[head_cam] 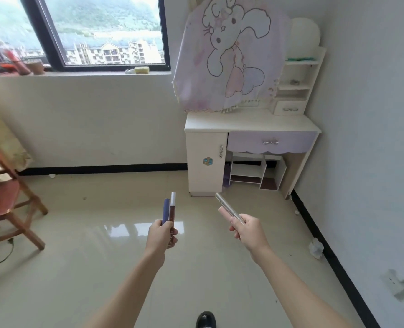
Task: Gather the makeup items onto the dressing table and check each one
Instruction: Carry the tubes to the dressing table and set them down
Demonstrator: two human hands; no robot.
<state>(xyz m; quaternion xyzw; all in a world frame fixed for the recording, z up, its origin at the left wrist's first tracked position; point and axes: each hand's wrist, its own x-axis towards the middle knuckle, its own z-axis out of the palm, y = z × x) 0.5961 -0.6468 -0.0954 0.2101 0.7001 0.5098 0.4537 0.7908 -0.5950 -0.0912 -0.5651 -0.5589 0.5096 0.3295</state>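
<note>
A dark shoe pokes in at the bottom edge, cut off, and two bare forearms reach out over the glossy tiled floor. The left hand has its fingers curled round two makeup sticks held upright side by side: a blue tube and a brown tube with a white cap. The right hand grips one silver tube, angled up and to the left; a pinkish piece just under it could be a fingertip or a fourth item, I cannot tell which. That makes three tubes for certain, all in the air and well short of the dressing table, which stands in the far right corner. Open floor lies between, with one crumpled tissue by the right wall. At the left a wooden chair with a red seat is half out of view. A cloth printed with a cartoon rabbit hangs over the table's back, hiding what is behind it. One lilac drawer sits under the top, and a small shelf unit below. A window fills the far wall.
</note>
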